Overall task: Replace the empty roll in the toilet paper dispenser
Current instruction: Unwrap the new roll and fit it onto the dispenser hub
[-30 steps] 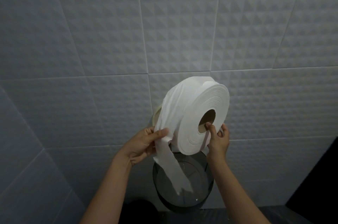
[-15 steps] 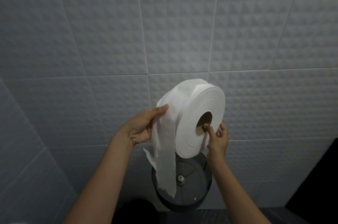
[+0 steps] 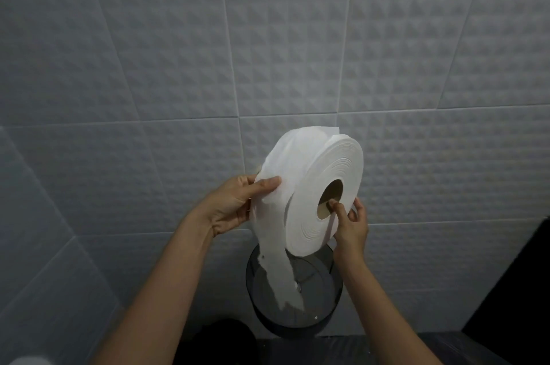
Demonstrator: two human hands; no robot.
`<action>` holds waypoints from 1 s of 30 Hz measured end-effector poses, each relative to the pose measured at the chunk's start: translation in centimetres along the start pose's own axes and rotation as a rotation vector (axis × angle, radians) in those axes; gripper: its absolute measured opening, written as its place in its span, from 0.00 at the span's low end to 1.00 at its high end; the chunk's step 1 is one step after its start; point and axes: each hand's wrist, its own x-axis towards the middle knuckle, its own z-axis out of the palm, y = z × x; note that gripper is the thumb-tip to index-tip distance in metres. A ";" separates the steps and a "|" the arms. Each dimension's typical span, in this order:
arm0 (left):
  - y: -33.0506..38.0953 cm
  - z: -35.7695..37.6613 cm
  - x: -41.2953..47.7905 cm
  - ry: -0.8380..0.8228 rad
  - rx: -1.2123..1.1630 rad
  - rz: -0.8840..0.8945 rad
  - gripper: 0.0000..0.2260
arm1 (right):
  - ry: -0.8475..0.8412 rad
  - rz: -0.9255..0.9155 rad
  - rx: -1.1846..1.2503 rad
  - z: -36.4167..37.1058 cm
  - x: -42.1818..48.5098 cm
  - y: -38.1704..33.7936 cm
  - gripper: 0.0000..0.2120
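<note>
Both hands are up and busy with the big new roll (image 3: 315,186). On the right side, the right hand (image 3: 349,223) has a thumb tucked in the brown middle hole (image 3: 330,199), and the other fingers curl behind the roll's edge to hold it up. On the left side, the left hand (image 3: 235,201) pinches the loose paper tail (image 3: 273,251) against the roll's round side. That tail hangs down and droops in front of the dark see-through cover (image 3: 321,281) just below the roll. The cover looks open, hanging down from the dispenser, and a small peg shows near its middle. Behind it all is the bumpy gray tile wall (image 3: 208,52). The roll is in the air, not on its peg yet. To do this part well, I think the tail should be kept smooth and not torn, and held out of the way. The hole should be lined up straight with the peg in the dispenser before pushing. Going slowly may help, since thin paper rips easily. I cannot see the back of the dispenser; the roll hides it.
</note>
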 end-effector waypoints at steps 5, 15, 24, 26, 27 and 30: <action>-1.2 -0.7 0.0 0.102 0.031 0.038 0.16 | 0.022 0.018 0.039 0.3 0.4 -0.2 0.29; -3.6 -0.7 0.3 0.643 0.490 0.266 0.27 | 0.071 0.044 0.014 0.3 0.4 0.2 0.31; -12.4 7.0 1.2 0.568 0.120 0.396 0.44 | 0.169 0.040 0.003 1.3 -0.8 1.1 0.30; -13.2 6.8 2.3 0.561 0.028 0.351 0.45 | 0.195 0.028 0.012 1.8 -1.2 1.2 0.30; -13.4 6.6 2.7 0.566 -0.018 0.340 0.45 | 0.199 0.021 0.011 1.9 -1.3 1.4 0.31; -13.3 5.7 3.6 0.617 -0.089 0.360 0.44 | 0.179 0.015 0.009 2.1 -1.7 1.5 0.33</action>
